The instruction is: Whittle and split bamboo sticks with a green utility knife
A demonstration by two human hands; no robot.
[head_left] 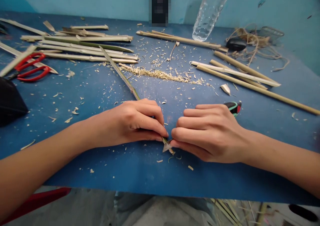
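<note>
Near the front of the blue table, my left hand [140, 121] pinches a long green bamboo strip [121, 75] close to its near end. The strip slants away to the far left, towards other pieces. My right hand [210, 132] is wrapped around a utility knife [234, 108], whose black and green handle end sticks out behind the knuckles. Its short blade lies against the strip's near tip, just beyond my left fingertips. Most of the handle is hidden by my right hand. Small shavings are scattered around both hands.
Split bamboo pieces [87, 56] and red-handled scissors [33, 73] lie at the left. A heap of shavings [160, 74] spreads across the middle. More bamboo sticks [260, 88] lie right, with a clear bottle [207, 17] and tangled string [255, 45] behind. A black object [11, 100] stands far left.
</note>
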